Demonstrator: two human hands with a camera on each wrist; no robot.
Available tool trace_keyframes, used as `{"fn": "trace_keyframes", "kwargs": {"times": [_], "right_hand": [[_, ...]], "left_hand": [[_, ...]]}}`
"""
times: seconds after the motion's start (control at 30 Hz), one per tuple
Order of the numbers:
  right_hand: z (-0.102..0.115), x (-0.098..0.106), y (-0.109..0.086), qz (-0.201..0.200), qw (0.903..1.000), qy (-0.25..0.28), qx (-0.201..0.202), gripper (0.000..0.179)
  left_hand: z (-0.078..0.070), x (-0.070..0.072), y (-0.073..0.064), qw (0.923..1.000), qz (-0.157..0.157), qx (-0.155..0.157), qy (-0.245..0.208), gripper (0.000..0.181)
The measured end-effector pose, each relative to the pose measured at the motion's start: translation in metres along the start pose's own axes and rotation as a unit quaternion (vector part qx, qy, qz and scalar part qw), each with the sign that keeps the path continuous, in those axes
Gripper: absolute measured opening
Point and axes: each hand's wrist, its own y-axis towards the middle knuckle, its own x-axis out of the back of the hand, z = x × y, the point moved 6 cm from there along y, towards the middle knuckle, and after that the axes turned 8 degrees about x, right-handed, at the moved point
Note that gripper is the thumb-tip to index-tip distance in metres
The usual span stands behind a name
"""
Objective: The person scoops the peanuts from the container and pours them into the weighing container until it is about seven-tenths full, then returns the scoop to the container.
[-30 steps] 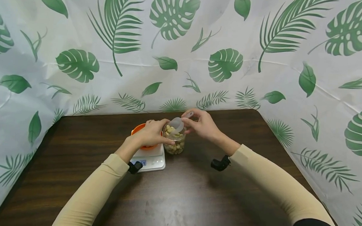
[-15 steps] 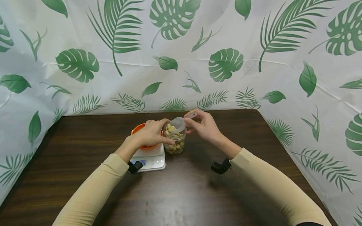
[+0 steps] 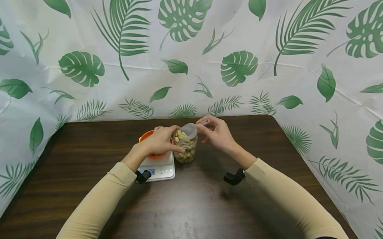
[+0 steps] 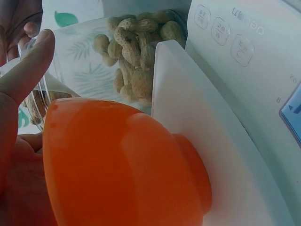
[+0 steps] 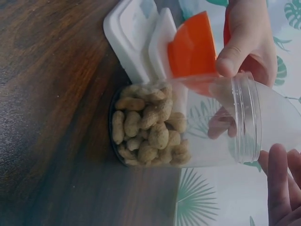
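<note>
We see a screened-off work nook, white leaf-print sheeting (image 3: 200, 71) behind and beside a dark wood-grain table (image 3: 204, 198), wider room hidden.

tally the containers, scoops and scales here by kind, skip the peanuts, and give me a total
Clear cylindrical plastic jar: 1
Orange round bowl: 1
Translucent white plastic scoop: 1
White rectangular digital scale: 1
Total: 4

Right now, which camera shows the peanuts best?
The right wrist view: the peanuts are big and plain through the clear jar. The head view shows them small, partly behind the scoop and left hand; in the left wrist view, the scale hides some.
</note>
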Motion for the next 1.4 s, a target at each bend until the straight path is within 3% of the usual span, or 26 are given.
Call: {"fn": "trace_keyframes", "kwargs": {"times": [0.67, 1.4], "right_hand": [[-0.018, 0.009, -0.012, -0.045, 0.9977, 0.047, -0.017, 0.021], [-0.034, 0.011, -0.025, -0.105, 0.9757, 0.183, -0.058, 0.018]], "left_hand": [[0.0, 0.001, -0.001, 1.0, 0.003, 0.003, -0.008, 0.088], [0.001, 0.001, 0.0, 0.9999, -0.001, -0.007, -0.009, 0.086]]}}
